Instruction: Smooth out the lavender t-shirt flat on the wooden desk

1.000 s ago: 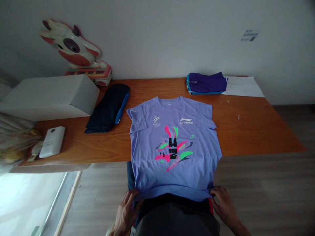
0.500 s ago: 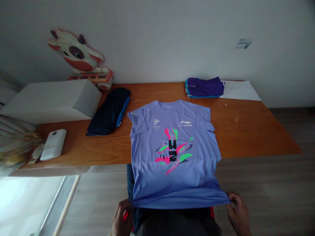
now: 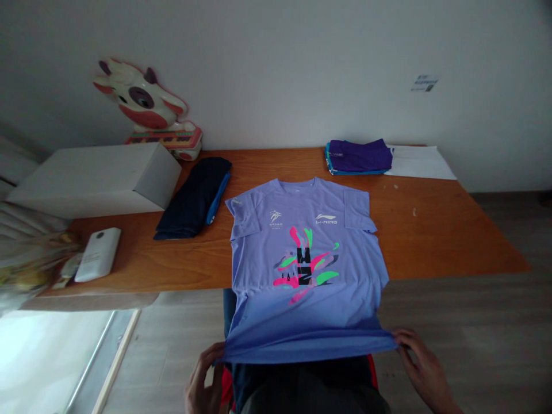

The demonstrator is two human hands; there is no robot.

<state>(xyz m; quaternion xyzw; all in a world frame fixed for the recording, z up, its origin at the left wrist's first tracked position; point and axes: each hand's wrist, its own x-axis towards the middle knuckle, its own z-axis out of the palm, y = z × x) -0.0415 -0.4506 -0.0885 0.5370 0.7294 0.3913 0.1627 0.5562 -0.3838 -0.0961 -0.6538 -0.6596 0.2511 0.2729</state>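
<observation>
Head view. Left hand and right hand each pinch a bottom corner of the shirt, fingers closed on the hem, which is stretched taut between them off the near edge of the desk. Shirt lies face up, print showing, collar toward the wall, its upper part flat on the desk's middle. Left of it: a folded dark garment, a white device near the left front corner, a white box. Far right edge: a folded purple stack beside paper. Far left corner: a cow-shaped toy.
</observation>
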